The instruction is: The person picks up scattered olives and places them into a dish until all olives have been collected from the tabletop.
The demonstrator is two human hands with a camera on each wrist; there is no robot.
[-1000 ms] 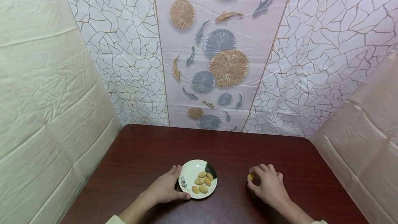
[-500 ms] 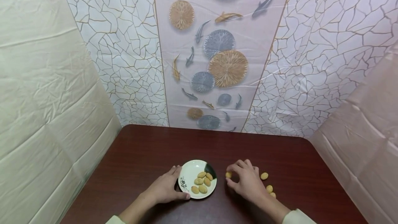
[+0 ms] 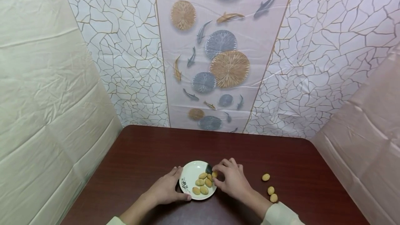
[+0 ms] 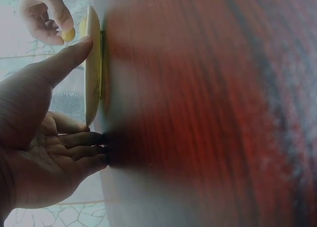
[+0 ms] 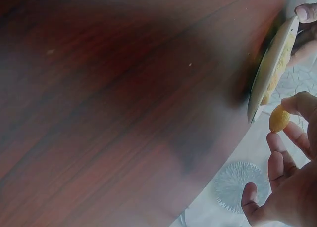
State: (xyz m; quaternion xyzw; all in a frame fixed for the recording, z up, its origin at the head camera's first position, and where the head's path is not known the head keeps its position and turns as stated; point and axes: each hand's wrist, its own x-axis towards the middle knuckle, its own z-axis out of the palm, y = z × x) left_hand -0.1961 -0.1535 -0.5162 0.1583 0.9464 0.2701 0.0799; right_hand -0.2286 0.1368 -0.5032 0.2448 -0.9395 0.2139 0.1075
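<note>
A small round white plate (image 3: 189,169) with a dark patch and a floral print rests on the table, bearing several yellow-brown oval pieces (image 3: 204,190) that look like dried fruit. My left hand (image 3: 165,187) holds its left side, with the thumb on the near rim and fingers along the edge. Thumb and fingers of my right hand (image 3: 232,180) pinch one more yellow oval piece (image 5: 279,119) over the plate's right rim. In the left wrist view that piece (image 4: 69,34) is just above the rim, apart from the table.
Three similar oval pieces (image 3: 271,190) lie on the dark red-brown table (image 3: 150,148) to the right, beside my right forearm. A patterned cloth (image 3: 203,96) hangs behind the table's far edge, and plain pale cloths flank both sides.
My right hand has carried the pinched oval piece leftwards from the right of the table to the plate's rim, uncovering the three loose pieces. My left hand stays put on the plate.
</note>
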